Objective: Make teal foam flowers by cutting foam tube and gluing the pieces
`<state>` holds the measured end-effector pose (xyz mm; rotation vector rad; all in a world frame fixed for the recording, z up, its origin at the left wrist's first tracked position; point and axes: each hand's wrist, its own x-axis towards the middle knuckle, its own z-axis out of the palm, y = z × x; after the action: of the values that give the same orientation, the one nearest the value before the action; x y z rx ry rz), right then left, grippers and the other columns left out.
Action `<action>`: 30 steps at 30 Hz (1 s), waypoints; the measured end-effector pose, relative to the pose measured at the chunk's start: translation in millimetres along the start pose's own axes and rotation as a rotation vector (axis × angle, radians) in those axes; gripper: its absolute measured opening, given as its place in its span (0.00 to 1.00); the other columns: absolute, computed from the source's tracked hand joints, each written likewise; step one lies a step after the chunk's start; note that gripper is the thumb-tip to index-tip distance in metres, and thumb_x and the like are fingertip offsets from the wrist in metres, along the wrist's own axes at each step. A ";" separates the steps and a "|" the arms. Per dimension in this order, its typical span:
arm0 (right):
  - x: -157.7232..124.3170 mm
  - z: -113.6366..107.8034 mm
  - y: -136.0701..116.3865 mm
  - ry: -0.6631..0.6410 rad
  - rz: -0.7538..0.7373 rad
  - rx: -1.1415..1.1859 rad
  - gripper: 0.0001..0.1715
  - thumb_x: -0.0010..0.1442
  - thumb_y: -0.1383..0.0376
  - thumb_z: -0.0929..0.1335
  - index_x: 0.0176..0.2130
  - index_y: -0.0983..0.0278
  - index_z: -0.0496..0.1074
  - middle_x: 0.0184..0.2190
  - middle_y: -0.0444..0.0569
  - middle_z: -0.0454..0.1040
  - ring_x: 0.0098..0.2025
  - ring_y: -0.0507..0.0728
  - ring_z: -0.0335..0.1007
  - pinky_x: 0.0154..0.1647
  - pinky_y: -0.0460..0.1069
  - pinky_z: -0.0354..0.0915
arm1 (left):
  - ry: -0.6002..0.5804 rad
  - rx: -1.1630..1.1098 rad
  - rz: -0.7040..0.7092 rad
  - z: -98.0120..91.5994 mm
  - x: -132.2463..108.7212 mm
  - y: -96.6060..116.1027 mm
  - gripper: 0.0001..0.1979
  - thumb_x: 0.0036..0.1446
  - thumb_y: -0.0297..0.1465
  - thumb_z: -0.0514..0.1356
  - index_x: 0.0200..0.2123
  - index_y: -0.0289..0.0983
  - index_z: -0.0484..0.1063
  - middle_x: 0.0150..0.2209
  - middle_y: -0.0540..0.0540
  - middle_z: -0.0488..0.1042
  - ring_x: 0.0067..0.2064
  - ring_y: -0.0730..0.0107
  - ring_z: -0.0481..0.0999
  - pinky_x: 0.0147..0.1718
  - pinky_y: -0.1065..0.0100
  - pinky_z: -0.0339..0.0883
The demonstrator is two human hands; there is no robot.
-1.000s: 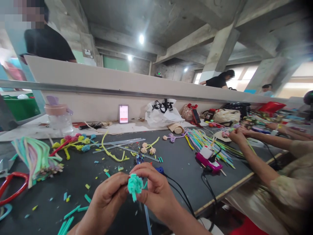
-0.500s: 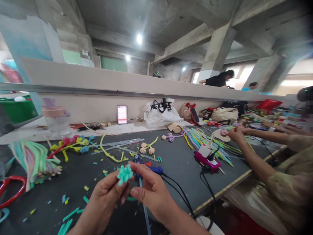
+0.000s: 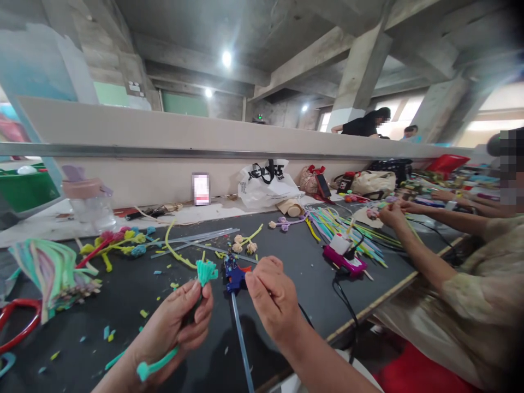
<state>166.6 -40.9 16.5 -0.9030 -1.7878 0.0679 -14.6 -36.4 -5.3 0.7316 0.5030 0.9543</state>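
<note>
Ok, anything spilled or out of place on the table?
Just litter: yellow and blue scraps lie scattered on the dark tabletop left of the left hand, untidy beside the gathered pastel strips.

Bright turquoise is shared by the fuzzy tufted flower (image 3: 206,272) and the curved fuzzy stem (image 3: 161,362). The dark blue plastic glue gun (image 3: 234,277) is marked by an orange trigger (image 3: 246,269). Mint green, lilac and cream are mixed in the bundle of soft fuzzy strips (image 3: 47,270). The white plastic carrier bag (image 3: 266,188) is printed with black lettering. Dark grey is shown by the flat counter (image 3: 319,295).
</note>
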 end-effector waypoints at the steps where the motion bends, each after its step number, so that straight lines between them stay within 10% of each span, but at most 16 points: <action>1: -0.2 1.1 0.3 0.002 -0.014 0.029 0.17 0.61 0.68 0.62 0.21 0.62 0.60 0.19 0.41 0.64 0.27 0.52 0.62 0.41 0.53 0.55 | -0.017 0.003 -0.019 -0.6 -0.8 -0.5 0.12 0.59 0.37 0.56 0.27 0.35 0.68 0.19 0.56 0.60 0.13 0.89 0.43 0.12 0.79 0.43; 4: -1.6 4.7 0.8 -0.006 -0.065 0.112 0.03 0.58 0.67 0.67 0.36 0.61 0.69 0.34 0.47 0.73 0.39 0.55 0.68 0.46 0.53 0.56 | -0.073 0.013 -0.071 -2.2 -2.4 -2.7 0.13 0.58 0.38 0.56 0.27 0.35 0.67 0.18 0.56 0.60 0.13 0.89 0.44 0.12 0.80 0.42; 6: -2.3 5.9 0.7 -0.021 -0.100 0.124 0.10 0.56 0.67 0.68 0.41 0.61 0.68 0.39 0.49 0.73 0.43 0.57 0.67 0.47 0.54 0.56 | -0.101 0.016 -0.100 -3.0 -2.9 -3.7 0.12 0.57 0.38 0.57 0.27 0.35 0.68 0.18 0.55 0.61 0.13 0.88 0.45 0.12 0.80 0.42; 30: -1.4 6.9 6.0 -0.032 -0.186 0.055 0.07 0.60 0.61 0.67 0.32 0.63 0.69 0.31 0.46 0.72 0.35 0.53 0.69 0.46 0.55 0.55 | -0.112 0.174 -0.201 -1.1 -4.9 -4.6 0.12 0.56 0.38 0.58 0.28 0.34 0.70 0.18 0.54 0.60 0.14 0.86 0.47 0.14 0.77 0.38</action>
<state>164.2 -35.0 9.8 -0.6965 -1.8831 0.0121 -15.3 -41.9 -9.2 0.8683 0.5547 0.6839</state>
